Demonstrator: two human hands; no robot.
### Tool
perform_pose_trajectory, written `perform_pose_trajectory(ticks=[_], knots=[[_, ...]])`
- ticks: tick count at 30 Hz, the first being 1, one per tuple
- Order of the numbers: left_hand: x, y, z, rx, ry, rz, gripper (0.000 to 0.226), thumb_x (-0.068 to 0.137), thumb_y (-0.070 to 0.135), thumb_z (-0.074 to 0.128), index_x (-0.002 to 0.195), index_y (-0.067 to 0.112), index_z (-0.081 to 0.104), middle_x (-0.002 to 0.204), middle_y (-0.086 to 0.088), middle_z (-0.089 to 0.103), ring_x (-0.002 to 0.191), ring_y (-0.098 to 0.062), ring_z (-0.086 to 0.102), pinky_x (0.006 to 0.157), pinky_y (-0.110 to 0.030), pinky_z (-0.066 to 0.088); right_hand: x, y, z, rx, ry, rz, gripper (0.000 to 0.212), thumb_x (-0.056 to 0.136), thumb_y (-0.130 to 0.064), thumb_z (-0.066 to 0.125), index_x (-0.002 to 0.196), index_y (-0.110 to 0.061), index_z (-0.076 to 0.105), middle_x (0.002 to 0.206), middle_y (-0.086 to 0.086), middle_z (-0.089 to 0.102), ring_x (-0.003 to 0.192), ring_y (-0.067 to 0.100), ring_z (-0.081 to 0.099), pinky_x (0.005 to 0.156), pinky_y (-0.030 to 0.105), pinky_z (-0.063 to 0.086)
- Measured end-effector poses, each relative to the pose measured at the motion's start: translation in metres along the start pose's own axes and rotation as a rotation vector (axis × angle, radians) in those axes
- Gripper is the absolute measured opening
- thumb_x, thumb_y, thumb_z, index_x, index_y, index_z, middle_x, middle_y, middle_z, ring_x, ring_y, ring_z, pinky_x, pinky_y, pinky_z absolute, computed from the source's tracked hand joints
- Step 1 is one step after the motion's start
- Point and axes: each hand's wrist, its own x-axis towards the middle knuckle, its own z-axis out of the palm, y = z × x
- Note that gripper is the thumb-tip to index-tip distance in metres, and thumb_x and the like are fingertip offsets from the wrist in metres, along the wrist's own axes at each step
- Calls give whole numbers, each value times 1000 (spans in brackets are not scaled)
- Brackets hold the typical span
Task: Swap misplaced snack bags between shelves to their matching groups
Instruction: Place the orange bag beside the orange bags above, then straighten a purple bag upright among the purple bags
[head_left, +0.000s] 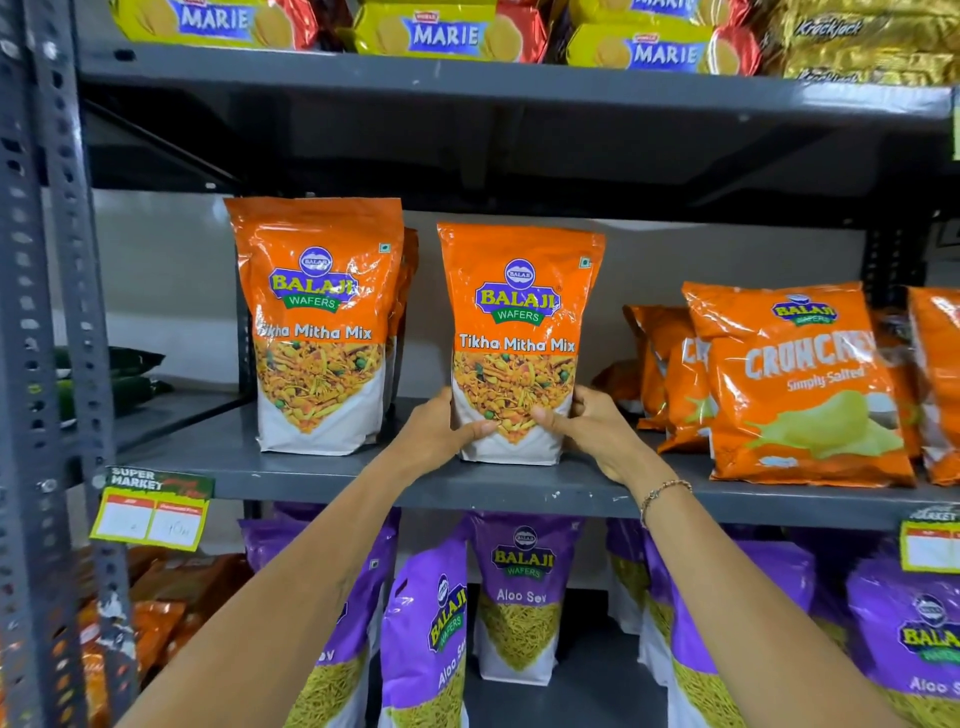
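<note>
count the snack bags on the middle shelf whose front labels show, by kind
Tikha Mitha Mix: 2 (one held by left hand and right hand, one standing)
Crunchex Simply Salted: 1
Total: 3, with more orange bags partly hidden behind.

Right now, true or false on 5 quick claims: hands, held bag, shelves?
1. Both hands, left and right, grip the lower part of one Tikha Mitha Mix bag. True.
2. That bag lies flat. False: it stands upright on the middle shelf.
3. Purple Aloo Sev bags fill the shelf below. True.
4. Crunchex bags sit left of the held bag. False: they are to its right.
5. Marie packs are on the top shelf. True.
</note>
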Motion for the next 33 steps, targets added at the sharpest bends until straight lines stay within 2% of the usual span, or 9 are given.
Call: perform_pose_trajectory(ticks=[5, 10, 15, 19, 22, 24, 26, 30, 33], knots=[[-3, 1, 5, 72, 4, 35, 54, 88, 35, 59, 130, 6, 39, 133, -10, 57, 118, -23, 54, 87, -23, 39, 0, 1, -1, -1, 11, 4, 41, 74, -18, 75, 111, -14, 59, 107, 3, 68, 102, 18, 65, 87, 33, 53], [-1, 0, 4, 85, 8, 22, 50, 88, 37, 59, 124, 6, 42, 125, -11, 61, 104, -19, 56, 81, -25, 40, -2, -1, -1, -22, 3, 3, 44, 77, -17, 73, 117, -11, 57, 111, 5, 68, 101, 15, 65, 81, 26, 56], [2, -3, 4, 134, -16, -14, 51, 89, 41, 54, 122, 4, 43, 117, -15, 64, 99, -23, 59, 81, -30, 44, -2, -4, -2, -33, 3, 57, 49, 75, -19, 75, 120, -10, 56, 118, 10, 67, 106, 21, 64, 91, 38, 53], [-1, 2, 2, 170, -31, -31, 45, 91, 41, 52, 115, 4, 44, 101, -1, 60, 91, -18, 53, 73, -26, 37, -9, -7, 3, -66, 32, 81, 62, 73, -23, 76, 126, -8, 48, 127, 8, 61, 118, 24, 58, 100, 44, 48], [-11, 1, -2, 210, 145, 21, 30, 93, 34, 52, 106, 7, 48, 83, 3, 55, 86, -23, 59, 60, -24, 35, -35, -18, 9, -291, 305, -44, 61, 80, -22, 70, 133, -11, 42, 119, -3, 52, 112, 13, 51, 93, 31, 48], [-36, 2, -1, 97, 380, 100, 29, 94, 26, 51, 117, 7, 53, 93, 2, 62, 90, -17, 62, 69, -22, 41, -67, -24, 15, -335, 563, -224, 38, 84, -19, 65, 120, -14, 53, 101, -3, 58, 93, 13, 59, 75, 20, 47], [-76, 6, 5, -39, 519, 181, 25, 95, 23, 50, 117, 13, 55, 97, 1, 66, 88, -10, 63, 73, -17, 44, -101, -20, 23, -285, 653, -367, 16, 85, -19, 63, 101, -16, 60, 82, -2, 60, 76, 14, 59, 66, 21, 46], [-147, -5, 37, -152, 497, 168, 10, 93, 24, 52, 101, 26, 57, 83, 11, 67, 82, 0, 65, 69, -7, 46, -156, 26, 49, -148, 510, -337, 5, 84, -17, 65, 85, -21, 63, 74, -1, 62, 66, 16, 58, 66, 27, 49], [-178, -34, 70, -147, 511, 59, 11, 92, 16, 56, 101, 21, 57, 86, 8, 64, 82, 6, 60, 73, -9, 44, -183, 81, 65, -178, 309, -161, 11, 81, -11, 67, 80, -22, 62, 73, -6, 63, 64, 2, 55, 64, 21, 47]])
